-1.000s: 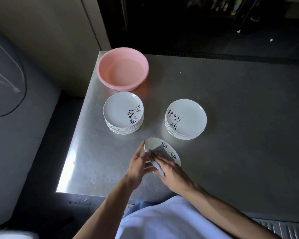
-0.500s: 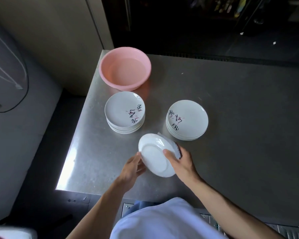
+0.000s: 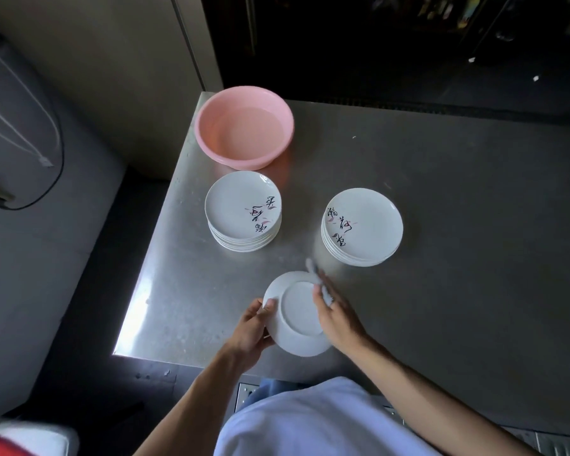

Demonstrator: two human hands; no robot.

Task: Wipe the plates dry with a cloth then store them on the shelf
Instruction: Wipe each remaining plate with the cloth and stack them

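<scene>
Steel counter (image 3: 458, 209) bears pink basin (image 3: 244, 126), left plate stack (image 3: 243, 210), right plate stack (image 3: 362, 227); left hand (image 3: 249, 330) grips upturned plate (image 3: 297, 311), right hand (image 3: 338, 319) pinches blurred cloth (image 3: 325, 292).

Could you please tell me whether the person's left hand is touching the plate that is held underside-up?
Touching. The head view shows the left hand gripping the left rim of the plate, with its thumb lying on the plate's underside.

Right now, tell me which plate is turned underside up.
The plate held between the left hand and right hand, showing its bare foot ring. The left stack and right stack show painted faces.
</scene>
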